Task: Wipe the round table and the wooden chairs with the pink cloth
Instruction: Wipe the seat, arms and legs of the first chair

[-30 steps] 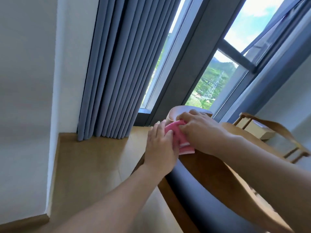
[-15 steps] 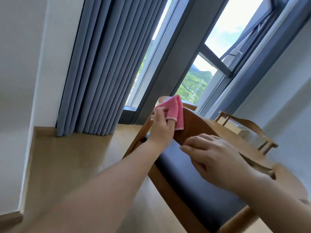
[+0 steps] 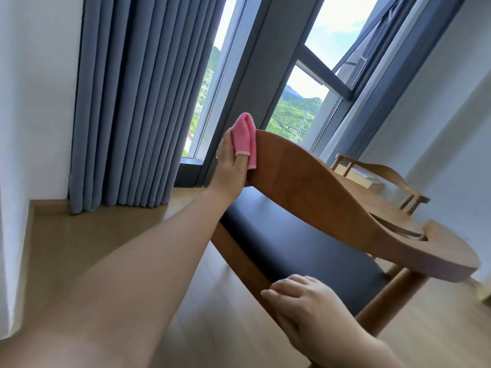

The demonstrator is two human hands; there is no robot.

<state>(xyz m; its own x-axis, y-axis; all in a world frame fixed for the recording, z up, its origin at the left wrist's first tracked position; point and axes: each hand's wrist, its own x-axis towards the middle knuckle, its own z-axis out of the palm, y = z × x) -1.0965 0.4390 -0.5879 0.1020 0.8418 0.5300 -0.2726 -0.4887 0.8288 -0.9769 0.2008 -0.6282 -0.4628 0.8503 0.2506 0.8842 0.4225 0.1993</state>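
Observation:
My left hand [image 3: 228, 166] grips the folded pink cloth [image 3: 243, 139] and presses it round the far left tip of the near wooden chair's curved backrest [image 3: 318, 187]. The cloth drapes over my fingers, and one fingertip shows under its hem. The chair's black seat [image 3: 292, 251] lies below the backrest. My right hand [image 3: 300, 301] hovers low by the seat's front wooden rail, fingers relaxed, holding nothing. Behind the backrest I see part of the round wooden table [image 3: 377, 203] and a second wooden chair [image 3: 385, 176] at its far side.
A grey-blue curtain [image 3: 125, 102] hangs at the left in front of a tall window [image 3: 295, 112] with one pane tilted open. A white wall stands at the far left and right. A pale flat box [image 3: 364, 176] lies on the table. The floor is light wood.
Both hands held the cloth at the backrest a second ago. My right hand has let go and dropped toward the seat, while my left hand keeps the cloth at the backrest's tip.

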